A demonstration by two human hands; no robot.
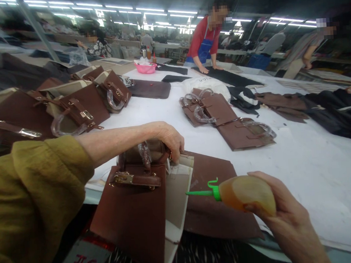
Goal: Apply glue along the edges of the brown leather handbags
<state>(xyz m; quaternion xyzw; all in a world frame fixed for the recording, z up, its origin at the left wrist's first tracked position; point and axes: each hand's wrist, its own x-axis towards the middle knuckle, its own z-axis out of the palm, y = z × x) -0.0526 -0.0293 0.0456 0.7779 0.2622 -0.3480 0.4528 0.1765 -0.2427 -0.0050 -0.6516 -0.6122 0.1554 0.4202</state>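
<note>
A brown handbag (133, 214) stands tilted at the table's near edge, its pale side gusset (176, 191) facing right. My left hand (170, 140) reaches over the top and grips the upper corner of that side, fingers bent down around it. In my right hand (284, 208) is a squeeze bottle (246, 192) of amber liquid, lying sideways. Its green nozzle (199, 193) points left, with the tip at the edge of the gusset; whether it touches I cannot tell. Beneath and to the right lies a flat brown panel (217, 212).
Several brown handbags (83, 102) crowd the table's left side. More brown bag pieces with wrapped handles (222, 112) lie ahead. A pink basin (145, 67) stands farther back. Across the table a person in a blue apron (202, 49) leans over black material (231, 76).
</note>
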